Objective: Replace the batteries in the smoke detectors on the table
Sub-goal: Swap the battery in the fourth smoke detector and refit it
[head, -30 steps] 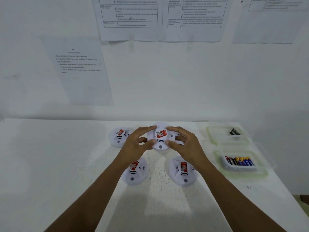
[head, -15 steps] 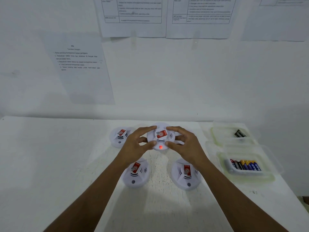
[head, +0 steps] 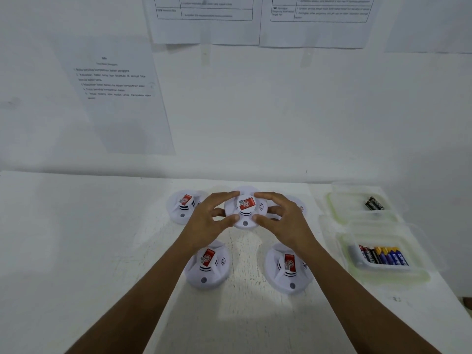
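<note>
Change since earlier frames: half a second ago a red lamp glowed on the front of the held smoke detector (head: 245, 209); it is now dark. Hands and unit sit much as before.
Meaning for task: my judgement is that the lamp answered a test press or a fresh cell, which suggests this unit is finished or close to it. Not confirmed from the pictures.
Left hand (head: 207, 221): curled on the detector's left rim, thumb against the near edge, fingers over the far edge.
Right hand (head: 283, 221): mirrors it on the right rim, thumb pressed by the lamp.
Held unit position: centre rear of the white table (head: 76, 251); whether lifted or resting, I cannot tell.
Other detectors: one at rear left (head: 184, 206), one near left (head: 207, 264), one near right (head: 287, 267), a further one mostly hidden behind the right hand.
Battery stock: near tray (head: 383, 274) on the right holds a row of batteries (head: 383, 256); far tray (head: 357, 200) holds two dark cells (head: 375, 203).
Labels: each detector bears a red sticker; its print is too small to read.
Wall papers: a numbered instruction sheet (head: 115, 93) and tables above; wording too blurred to quote reliably.
</note>
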Motion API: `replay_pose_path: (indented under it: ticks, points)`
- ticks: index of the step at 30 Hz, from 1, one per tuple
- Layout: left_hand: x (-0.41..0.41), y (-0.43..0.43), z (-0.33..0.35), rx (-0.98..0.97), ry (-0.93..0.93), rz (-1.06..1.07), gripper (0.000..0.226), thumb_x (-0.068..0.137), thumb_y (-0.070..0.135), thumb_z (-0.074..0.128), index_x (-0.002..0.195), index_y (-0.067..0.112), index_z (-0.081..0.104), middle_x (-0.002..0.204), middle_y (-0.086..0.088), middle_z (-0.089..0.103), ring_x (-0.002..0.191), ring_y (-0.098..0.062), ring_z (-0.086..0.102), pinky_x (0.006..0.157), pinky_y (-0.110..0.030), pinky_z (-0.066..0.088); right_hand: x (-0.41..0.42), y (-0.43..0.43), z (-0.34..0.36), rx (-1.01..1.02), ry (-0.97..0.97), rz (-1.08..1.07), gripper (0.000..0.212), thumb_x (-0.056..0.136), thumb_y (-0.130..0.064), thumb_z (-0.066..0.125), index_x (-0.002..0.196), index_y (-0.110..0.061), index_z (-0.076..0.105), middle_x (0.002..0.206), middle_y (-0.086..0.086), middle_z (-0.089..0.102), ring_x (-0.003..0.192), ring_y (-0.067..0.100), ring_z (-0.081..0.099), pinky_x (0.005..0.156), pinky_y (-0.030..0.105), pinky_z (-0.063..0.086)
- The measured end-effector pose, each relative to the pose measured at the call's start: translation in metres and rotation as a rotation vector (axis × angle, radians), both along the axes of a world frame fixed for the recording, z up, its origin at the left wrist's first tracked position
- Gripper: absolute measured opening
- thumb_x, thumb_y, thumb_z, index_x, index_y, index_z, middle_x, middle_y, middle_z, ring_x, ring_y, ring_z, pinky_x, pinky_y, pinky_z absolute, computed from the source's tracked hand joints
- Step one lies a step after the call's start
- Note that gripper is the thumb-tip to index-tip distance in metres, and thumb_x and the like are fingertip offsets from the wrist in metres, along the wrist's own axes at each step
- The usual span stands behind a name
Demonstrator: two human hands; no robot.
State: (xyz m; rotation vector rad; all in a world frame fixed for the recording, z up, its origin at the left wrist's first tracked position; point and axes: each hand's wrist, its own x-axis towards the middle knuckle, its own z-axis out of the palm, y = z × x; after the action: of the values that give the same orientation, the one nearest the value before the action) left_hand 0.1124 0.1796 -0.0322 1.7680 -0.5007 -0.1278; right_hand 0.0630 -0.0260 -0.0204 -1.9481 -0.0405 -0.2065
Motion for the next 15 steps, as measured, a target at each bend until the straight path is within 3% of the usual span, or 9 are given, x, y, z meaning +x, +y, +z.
replay_pose_path:
  ticks: [3, 6, 11, 15]
  points:
    - [0.005, 0.001, -0.006, 0.065, -0.007, 0.003, 0.046, 0.084, 0.022, 0.074, 0.123, 0.040, 0.057, 0.130, 0.010, 0.059, 0.102, -0.008, 0.067, 0.077, -0.021, 0.057, 0.005, 0.000, -0.004, -0.024, 0.034, 0.005, 0.046, 0.080, -0.019, 0.080, 0.123, -0.024, 0.065, 0.120, -0.009, 0.067, 0.098, 0.007, 0.069, 0.083, 0.020, 0.057]
    - [0.012, 0.001, -0.014, 0.236, -0.017, 0.008, 0.046, 0.087, 0.025, 0.071, 0.129, 0.034, 0.056, 0.128, 0.009, 0.063, 0.107, -0.005, 0.064, 0.094, -0.027, 0.054, 0.013, 0.002, -0.012, -0.117, 0.109, 0.012, 0.044, 0.079, -0.017, 0.080, 0.120, -0.025, 0.067, 0.109, -0.010, 0.071, 0.089, 0.003, 0.070, 0.076, 0.017, 0.057]
    - [0.025, -0.007, -0.020, 0.495, -0.104, 0.065, 0.047, 0.092, 0.027, 0.064, 0.137, 0.022, 0.052, 0.133, 0.001, 0.061, 0.112, -0.014, 0.059, 0.093, -0.019, 0.041, 0.032, 0.014, -0.022, -0.365, 0.091, -0.018, 0.039, 0.083, -0.018, 0.073, 0.122, -0.019, 0.067, 0.108, -0.006, 0.071, 0.081, 0.002, 0.061, 0.067, 0.001, 0.039]
    - [0.032, -0.010, -0.019, 0.548, -0.110, 0.119, 0.046, 0.093, 0.024, 0.062, 0.138, 0.019, 0.051, 0.135, -0.003, 0.060, 0.117, -0.020, 0.058, 0.093, -0.020, 0.038, 0.042, 0.026, -0.025, -0.377, 0.065, -0.036, 0.026, 0.083, -0.008, 0.066, 0.108, -0.013, 0.073, 0.100, 0.002, 0.074, 0.085, 0.014, 0.065, 0.074, 0.025, 0.048]
